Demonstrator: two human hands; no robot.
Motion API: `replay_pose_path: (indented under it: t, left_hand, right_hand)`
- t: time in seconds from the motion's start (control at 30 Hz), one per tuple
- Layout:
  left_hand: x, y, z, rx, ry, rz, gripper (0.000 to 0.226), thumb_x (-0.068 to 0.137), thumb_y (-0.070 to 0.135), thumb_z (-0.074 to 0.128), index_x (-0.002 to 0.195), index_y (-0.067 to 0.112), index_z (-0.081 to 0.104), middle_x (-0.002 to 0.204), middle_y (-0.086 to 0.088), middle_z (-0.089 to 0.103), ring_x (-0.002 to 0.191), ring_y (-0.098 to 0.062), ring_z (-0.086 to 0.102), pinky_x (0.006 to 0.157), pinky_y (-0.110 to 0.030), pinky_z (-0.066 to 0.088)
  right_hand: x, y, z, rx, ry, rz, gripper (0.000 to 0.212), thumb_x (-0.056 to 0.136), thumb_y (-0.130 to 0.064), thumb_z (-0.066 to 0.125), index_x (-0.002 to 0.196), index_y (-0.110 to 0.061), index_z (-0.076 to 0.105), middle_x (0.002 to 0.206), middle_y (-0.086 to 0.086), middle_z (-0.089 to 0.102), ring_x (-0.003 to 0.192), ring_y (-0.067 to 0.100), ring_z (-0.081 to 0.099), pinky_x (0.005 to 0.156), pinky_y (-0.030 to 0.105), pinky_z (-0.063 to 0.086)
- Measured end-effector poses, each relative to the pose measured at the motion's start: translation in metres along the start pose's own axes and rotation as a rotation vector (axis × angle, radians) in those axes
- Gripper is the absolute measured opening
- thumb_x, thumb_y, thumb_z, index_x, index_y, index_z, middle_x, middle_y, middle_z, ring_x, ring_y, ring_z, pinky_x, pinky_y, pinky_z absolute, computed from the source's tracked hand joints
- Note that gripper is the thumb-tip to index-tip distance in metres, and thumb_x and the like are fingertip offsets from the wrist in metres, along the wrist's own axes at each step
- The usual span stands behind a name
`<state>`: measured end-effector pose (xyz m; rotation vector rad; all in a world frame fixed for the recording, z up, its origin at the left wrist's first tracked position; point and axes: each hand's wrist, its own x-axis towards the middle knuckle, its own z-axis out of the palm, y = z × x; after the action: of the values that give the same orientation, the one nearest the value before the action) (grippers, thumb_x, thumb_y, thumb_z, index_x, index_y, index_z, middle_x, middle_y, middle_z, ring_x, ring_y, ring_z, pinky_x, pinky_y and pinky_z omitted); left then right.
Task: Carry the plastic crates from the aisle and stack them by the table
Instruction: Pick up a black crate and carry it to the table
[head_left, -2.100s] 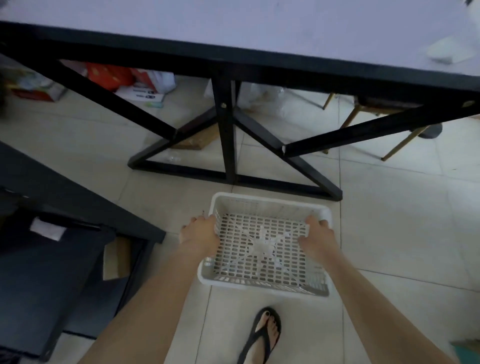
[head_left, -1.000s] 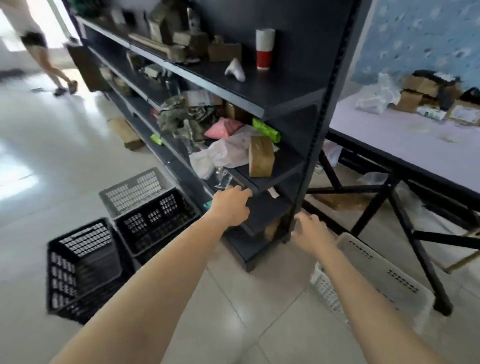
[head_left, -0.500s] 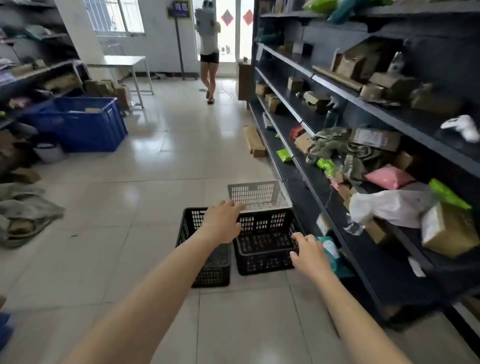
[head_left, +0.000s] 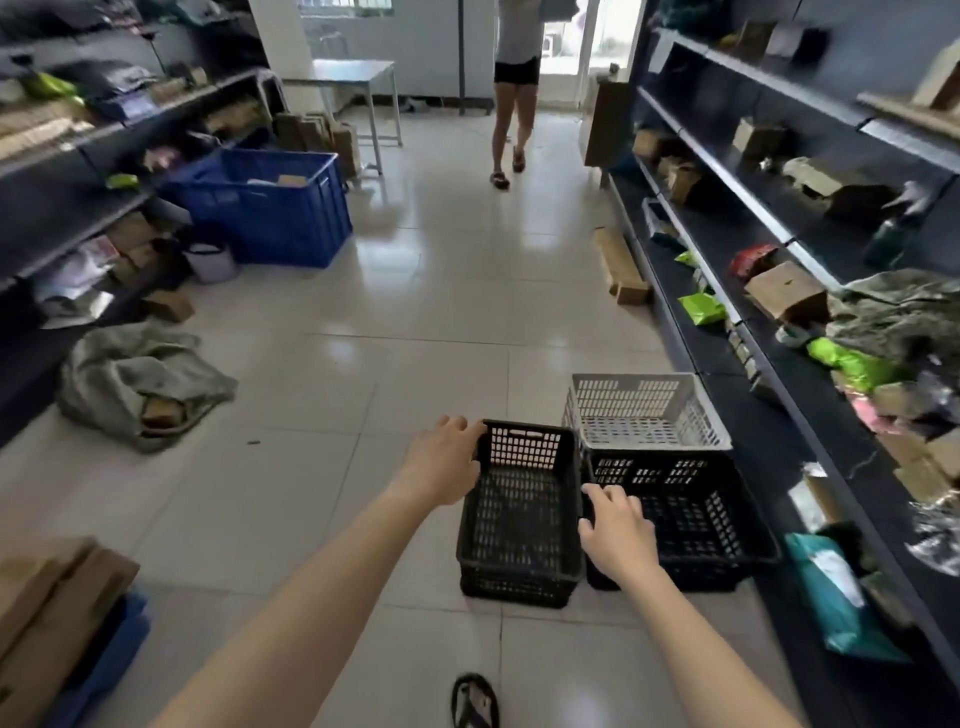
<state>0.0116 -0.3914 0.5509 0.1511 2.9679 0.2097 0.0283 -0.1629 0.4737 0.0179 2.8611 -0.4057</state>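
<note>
I see a tiled floor (head_left: 426, 332) running down an aisle between two long dark shelf units: the right shelves (head_left: 779, 249) hold boxes and green and pink packets, the left shelves (head_left: 78, 156) hold bags and cartons. A big blue bin (head_left: 270, 208) stands on the floor by the left shelves, with a small white bucket (head_left: 210, 260) just beside it. Nearer me on the left lies a crumpled grey sack (head_left: 140, 379). Far down the aisle a second person (head_left: 514, 88) stands near a doorway, beside a small white table (head_left: 353, 78).

The crates sit on the floor in front of me, close against the right shelves. A black crate (head_left: 519, 514) is on the left, and I can see a second rim under it, so it looks nested in another. Touching its right side is a second black crate (head_left: 691, 519), and a white crate (head_left: 644, 410) rests tilted on that one's far end.

My left hand (head_left: 441, 462) is at the far left corner of the left black crate, fingers spread and loose, not clamped on the rim. My right hand (head_left: 615, 530) hovers over the seam between the two black crates, fingers slightly curled and open, gripping nothing.

At the bottom edge I see one black sandal (head_left: 474, 701).
</note>
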Motion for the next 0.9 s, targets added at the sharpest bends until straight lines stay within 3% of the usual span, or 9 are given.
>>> replay_pose_path:
  t: [0.13, 0.4, 0.7, 0.9]
  left_hand:
    - [0.057, -0.047, -0.008, 0.017, -0.046, 0.014, 0.051, 0.093, 0.027, 0.048, 0.142, 0.021, 0.036, 0.141, -0.006, 0.046, 0.13, -0.026, 0.041, 0.103, -0.041, 0.04]
    - [0.166, -0.131, -0.015, 0.057, -0.111, 0.128, 0.051, 0.093, 0.027, 0.048, 0.143, 0.022, 0.035, 0.143, -0.006, 0.044, 0.132, -0.026, 0.04, 0.1, -0.04, 0.04]
    - [0.307, -0.212, -0.025, 0.105, -0.209, 0.469, 0.049, 0.095, 0.029, 0.045, 0.143, 0.02, 0.035, 0.142, -0.006, 0.044, 0.134, -0.026, 0.038, 0.104, -0.042, 0.038]
    - [0.356, -0.22, -0.013, 0.16, -0.296, 0.65, 0.047, 0.092, 0.029, 0.047, 0.138, 0.018, 0.04, 0.136, -0.006, 0.048, 0.127, -0.028, 0.043, 0.096, -0.043, 0.04]
  right_hand:
    - [0.057, -0.04, 0.007, 0.012, 0.025, 0.009, 0.051, 0.095, -0.03, 0.047, 0.145, -0.025, 0.036, 0.146, 0.002, 0.039, 0.132, 0.025, 0.037, 0.099, 0.041, 0.044]
    - [0.148, -0.105, 0.02, -0.017, 0.016, 0.136, 0.052, 0.094, -0.032, 0.048, 0.144, -0.025, 0.036, 0.146, 0.005, 0.037, 0.131, 0.027, 0.037, 0.097, 0.043, 0.046]
    - [0.22, -0.195, 0.052, 0.148, 0.202, 0.507, 0.047, 0.094, -0.026, 0.049, 0.14, -0.02, 0.045, 0.142, 0.005, 0.045, 0.128, 0.026, 0.042, 0.095, 0.042, 0.046]
    - [0.238, -0.236, 0.065, 0.249, 0.265, 0.734, 0.045, 0.09, -0.021, 0.056, 0.135, -0.016, 0.051, 0.134, 0.009, 0.051, 0.121, 0.031, 0.046, 0.095, 0.046, 0.047]
